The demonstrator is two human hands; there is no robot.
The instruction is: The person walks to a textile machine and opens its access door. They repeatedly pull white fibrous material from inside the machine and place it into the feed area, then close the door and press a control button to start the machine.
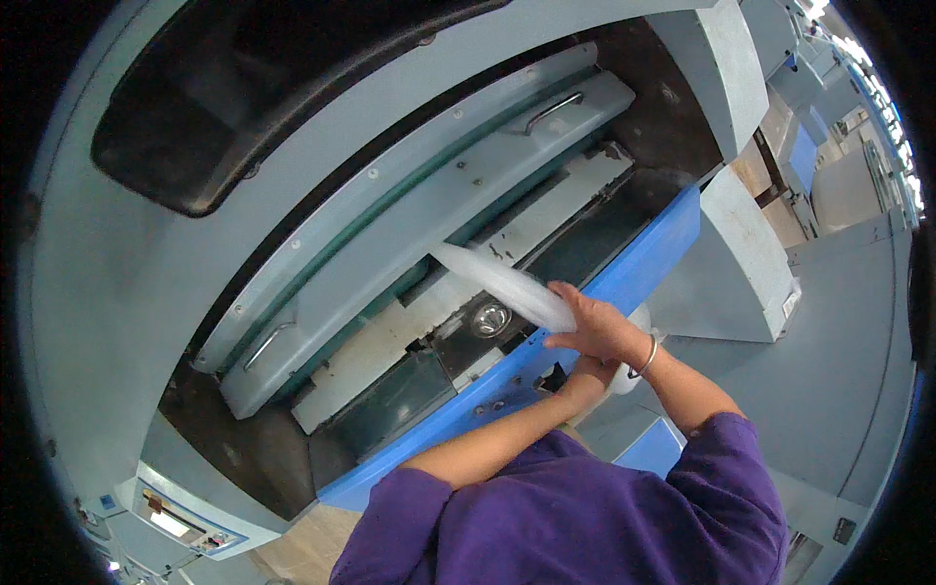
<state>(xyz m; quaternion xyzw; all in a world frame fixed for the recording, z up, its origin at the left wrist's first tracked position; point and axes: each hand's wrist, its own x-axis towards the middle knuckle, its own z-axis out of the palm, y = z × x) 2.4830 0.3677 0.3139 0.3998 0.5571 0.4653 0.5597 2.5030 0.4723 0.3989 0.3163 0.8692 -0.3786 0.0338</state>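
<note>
A thick, soft strand of white fibre (507,288) slopes from the slot under the machine's grey bar to my right hand (609,331). The thumb and fingers of that hand close round the strand's near end. Below the right wrist is my left hand (588,378), its fingers mostly hidden. More white fibre shows beside it, under the right wrist, and I cannot tell whether the left hand grips it. A round metal funnel (490,318) sits in the dark ledge just under the strand.
A long grey bar (429,234) with two metal handles crosses the machine opening. In front of it run a worn pale strip (375,372) and a blue front rail (634,268) near my forearms. A dark window (263,88) lies above. A control panel (180,517) is at lower left.
</note>
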